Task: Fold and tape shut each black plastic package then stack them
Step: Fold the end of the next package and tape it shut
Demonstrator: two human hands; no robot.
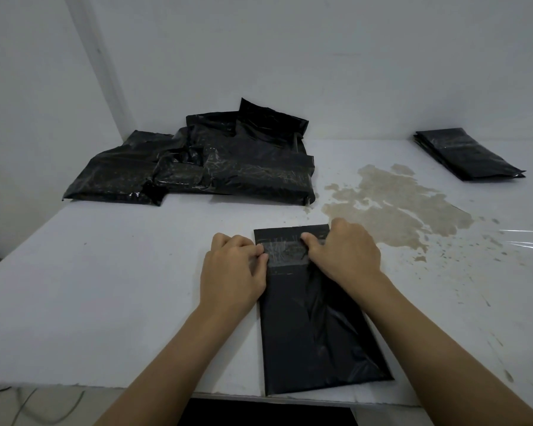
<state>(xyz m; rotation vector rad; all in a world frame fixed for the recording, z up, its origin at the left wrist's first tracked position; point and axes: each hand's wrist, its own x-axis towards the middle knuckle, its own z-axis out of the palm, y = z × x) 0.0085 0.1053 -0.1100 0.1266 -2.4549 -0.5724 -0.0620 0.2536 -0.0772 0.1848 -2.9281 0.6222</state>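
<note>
Both grips pressed flat on clear wrinkled tape (285, 252) across folded black package (317, 327): left hand (233, 269), right hand (346, 252), fingertips down. Package on white counter (105, 287) near edge; glossy crumpled pile (203, 161) beyond package, neat stack (468, 153) far right, brown stain (394, 204) between.

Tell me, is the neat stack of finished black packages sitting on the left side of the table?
No, the neat stack lies at the far right of the table; the loose heap is on the left.
</note>
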